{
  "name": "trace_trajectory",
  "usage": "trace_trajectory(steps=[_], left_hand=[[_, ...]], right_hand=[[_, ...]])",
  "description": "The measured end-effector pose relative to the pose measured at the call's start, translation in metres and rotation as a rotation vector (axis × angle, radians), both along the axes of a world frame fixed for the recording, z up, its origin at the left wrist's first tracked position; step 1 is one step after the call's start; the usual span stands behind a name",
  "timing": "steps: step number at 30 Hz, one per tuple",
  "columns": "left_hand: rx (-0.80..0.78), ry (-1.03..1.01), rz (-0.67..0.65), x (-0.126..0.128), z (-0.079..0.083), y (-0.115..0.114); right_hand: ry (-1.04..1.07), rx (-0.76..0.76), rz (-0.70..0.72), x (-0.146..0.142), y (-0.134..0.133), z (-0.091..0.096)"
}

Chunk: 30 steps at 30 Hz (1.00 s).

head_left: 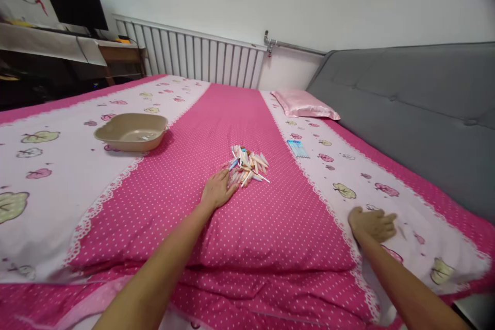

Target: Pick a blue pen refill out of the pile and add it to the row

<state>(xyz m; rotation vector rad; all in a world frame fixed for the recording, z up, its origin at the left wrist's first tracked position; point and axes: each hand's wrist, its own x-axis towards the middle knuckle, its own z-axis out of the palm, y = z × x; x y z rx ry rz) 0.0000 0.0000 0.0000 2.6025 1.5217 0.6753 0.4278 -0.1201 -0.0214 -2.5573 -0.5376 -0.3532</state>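
A heap of pens [249, 167], mostly pale with a few blue and orange ones, lies loose on the dotted pink strip of the bedspread. My left hand [217, 189] rests palm down at the heap's near left edge, fingers stretched out and fingertips at the pens. Farther right, my right hand [373, 224] is over the white patterned strip, its fingers spread and slightly blurred. Just past its fingertips is a small pale sliver [402, 231], too faint to name. A row of blue pens [297, 148] lies side by side to the right of the heap.
A beige plastic basin [133, 134] stands on the bed at the left, with something small and pale inside. A pink pillow [305, 103] lies near the grey headboard [417, 93]. Beyond the bed are a white radiator [193, 51] and a desk with a monitor [75, 4].
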Motion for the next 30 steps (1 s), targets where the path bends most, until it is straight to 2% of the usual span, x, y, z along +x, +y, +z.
trace_trajectory(steps=[2,5,10,13,16,20,25,30], left_hand=[[-0.002,-0.016,-0.006,0.000,0.001,0.000],[-0.004,-0.050,-0.014,0.000,0.002,0.000],[0.000,-0.145,0.016,-0.001,0.004,-0.004],[0.008,-0.223,0.050,-0.003,0.005,-0.006],[0.018,-0.314,0.084,-0.005,0.006,-0.006],[0.006,-0.441,0.145,-0.007,0.005,-0.002],[-0.017,-0.632,0.254,-0.010,0.012,0.012],[-0.024,-0.836,0.343,-0.009,0.038,0.044]], right_hand=[[-0.048,0.044,0.140,-0.014,0.003,0.011],[-0.046,0.034,0.378,-0.046,0.017,0.027],[0.012,-0.078,0.962,-0.136,0.056,0.046],[0.010,-0.158,1.163,-0.190,0.076,0.051],[-0.019,-0.240,1.184,-0.223,0.091,0.051],[-0.073,-0.321,1.153,-0.235,0.105,0.051],[-0.116,-0.355,1.168,-0.223,0.117,0.065],[-0.119,-0.317,1.130,-0.198,0.131,0.098]])
